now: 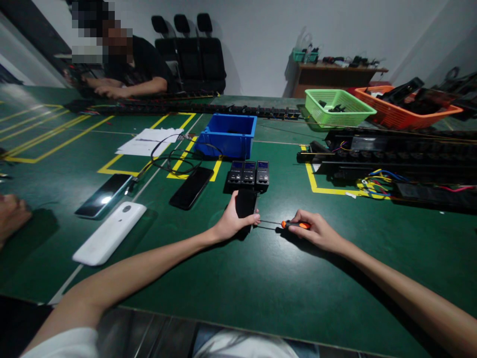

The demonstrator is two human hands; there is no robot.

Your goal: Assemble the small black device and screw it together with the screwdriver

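Observation:
My left hand [233,221] is wrapped around a small black box-like device [246,204] standing on the green table [268,278]. My right hand [316,229] grips a screwdriver with an orange handle [296,224]. Its thin shaft points left, and the tip meets the side of the black device. Just behind the device sit three black modules with small blue displays [248,174] in a row.
A blue bin [228,134], two dark phones [192,187] [104,195], a white device [110,232], cables and papers lie to the left. Green [337,107] and orange baskets [404,107] and long black strips with wires [395,156] are at right. Another person sits far left; someone's hand [11,214] rests at the left edge.

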